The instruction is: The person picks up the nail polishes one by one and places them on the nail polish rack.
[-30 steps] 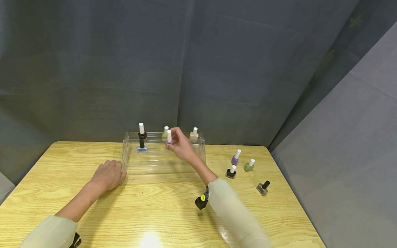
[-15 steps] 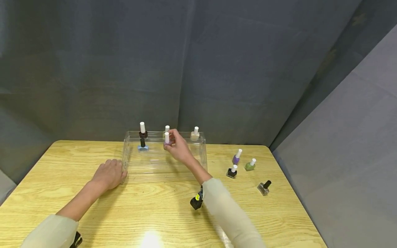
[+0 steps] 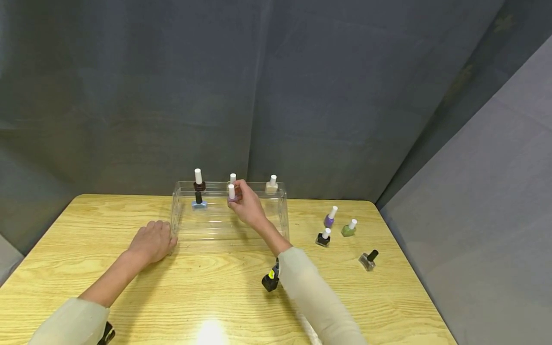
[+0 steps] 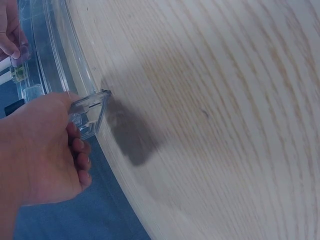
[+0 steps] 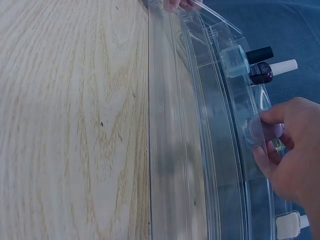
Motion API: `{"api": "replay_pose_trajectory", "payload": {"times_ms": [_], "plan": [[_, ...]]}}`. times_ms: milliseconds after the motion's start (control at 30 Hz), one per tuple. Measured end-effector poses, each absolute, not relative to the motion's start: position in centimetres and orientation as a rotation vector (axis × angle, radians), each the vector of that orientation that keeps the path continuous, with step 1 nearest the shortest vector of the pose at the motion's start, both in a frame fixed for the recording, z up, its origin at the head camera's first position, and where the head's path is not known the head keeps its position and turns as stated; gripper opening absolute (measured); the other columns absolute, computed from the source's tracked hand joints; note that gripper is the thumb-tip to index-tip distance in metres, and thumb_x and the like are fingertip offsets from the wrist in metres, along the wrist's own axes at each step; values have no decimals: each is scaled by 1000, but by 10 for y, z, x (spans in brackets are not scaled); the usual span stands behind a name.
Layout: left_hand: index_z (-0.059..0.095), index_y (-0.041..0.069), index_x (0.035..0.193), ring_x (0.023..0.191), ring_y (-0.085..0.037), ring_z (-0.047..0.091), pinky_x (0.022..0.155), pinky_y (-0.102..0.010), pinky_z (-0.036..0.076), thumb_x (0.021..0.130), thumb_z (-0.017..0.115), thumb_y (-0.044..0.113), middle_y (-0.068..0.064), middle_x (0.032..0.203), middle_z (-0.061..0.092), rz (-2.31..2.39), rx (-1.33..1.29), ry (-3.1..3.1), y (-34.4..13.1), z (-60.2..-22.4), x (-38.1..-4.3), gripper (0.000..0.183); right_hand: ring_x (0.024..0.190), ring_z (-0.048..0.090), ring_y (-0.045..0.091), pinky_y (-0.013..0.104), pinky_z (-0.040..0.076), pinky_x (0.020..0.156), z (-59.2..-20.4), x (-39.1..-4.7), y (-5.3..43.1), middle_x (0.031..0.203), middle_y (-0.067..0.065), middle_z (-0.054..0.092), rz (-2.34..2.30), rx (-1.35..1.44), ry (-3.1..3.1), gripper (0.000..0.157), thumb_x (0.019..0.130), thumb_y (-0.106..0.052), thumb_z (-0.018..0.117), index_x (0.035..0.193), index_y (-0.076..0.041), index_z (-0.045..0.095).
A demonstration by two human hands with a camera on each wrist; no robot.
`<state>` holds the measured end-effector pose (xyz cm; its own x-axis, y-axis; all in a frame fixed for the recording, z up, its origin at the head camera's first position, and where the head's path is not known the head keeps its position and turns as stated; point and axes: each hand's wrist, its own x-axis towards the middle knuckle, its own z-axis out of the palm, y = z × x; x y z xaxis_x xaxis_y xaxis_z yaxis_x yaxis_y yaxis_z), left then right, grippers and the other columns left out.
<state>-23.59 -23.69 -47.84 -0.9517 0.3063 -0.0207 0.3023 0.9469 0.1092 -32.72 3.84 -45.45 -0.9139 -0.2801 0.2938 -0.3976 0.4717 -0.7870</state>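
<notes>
A clear tiered acrylic rack [image 3: 224,231] stands at the back of the table. My right hand [image 3: 249,205] pinches a light purple nail polish bottle [image 3: 231,192] by its sides, white cap up, at one of the rack's upper tiers. In the right wrist view, thumb and fingers lie around the purple bottle [image 5: 265,129], behind a clear lip. My left hand [image 3: 152,242] holds the rack's left end; in the left wrist view its thumb is on the clear side panel [image 4: 90,107] and its fingers are curled. A blue bottle [image 3: 199,204] with a black cap sits left of the purple one.
Along the top tier stand a dark bottle [image 3: 199,184], a white-capped bottle [image 3: 233,178] partly hidden, and a cream bottle [image 3: 272,186]. To the right, on the table, are purple [image 3: 329,220], green [image 3: 349,230], black [image 3: 322,239] and clear [image 3: 367,261] bottles. A grey curtain hangs behind.
My right hand has shifted slightly left and lower with the light purple bottle, then stayed nearly still. The left hand keeps its place at the rack's end.
</notes>
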Motion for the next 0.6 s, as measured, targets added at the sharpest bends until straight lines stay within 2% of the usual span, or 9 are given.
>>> {"api": "replay_pose_trajectory", "payload": {"times_ms": [333,600], "plan": [[52,-14,113,91,-36,50,79,-53,44,102,52,26,-19,97,54,175,456,3047,-236,-475,-235,41,95,65,16,26,53,81,-454,-326,37,108,6,64,1374,556,-2599,43,87,0,75,123,-10,53],[50,-17,119,101,-42,51,85,-57,43,102,52,26,-25,106,56,165,455,3047,-236,-476,-236,46,94,65,16,25,52,81,-456,-325,37,107,6,64,1346,548,-2597,43,89,-2,74,124,-10,52]]}}
